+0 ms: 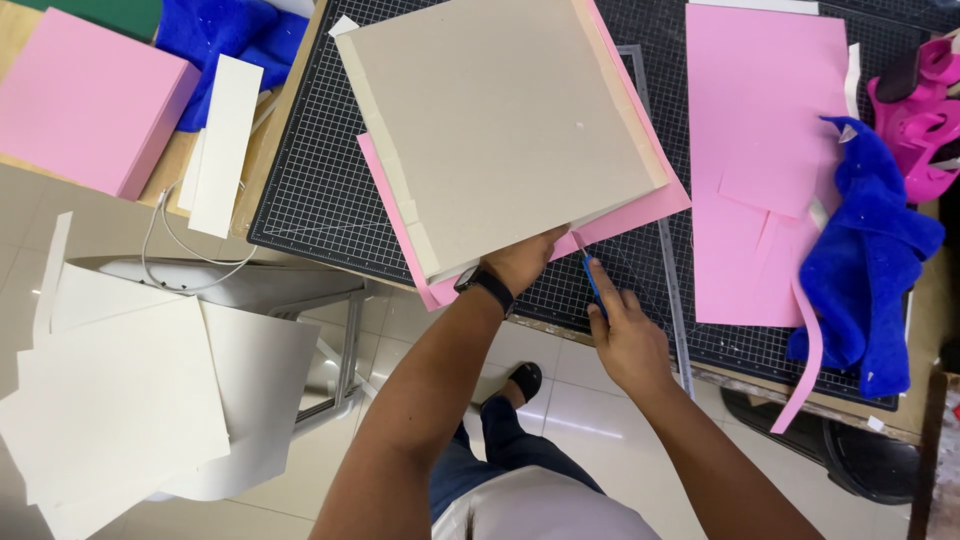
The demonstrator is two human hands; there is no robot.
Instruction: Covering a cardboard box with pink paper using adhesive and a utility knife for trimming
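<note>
Blue-handled, the small cutter (592, 283) is gripped by closed fingers (606, 290) of the right hand (628, 340), its tip set at the near right corner of the grey board (500, 130). That corner is pinched by the left hand (525, 262), fingers curled under the edge, so the board is held tilted above the cutting mat (310, 190) on the table. Pink paper (640, 205) is seen wrapped beneath the board, folded flaps already laid along two sides. Trimming at this corner appears unfinished, though the blade itself is too small to be made out.
</note>
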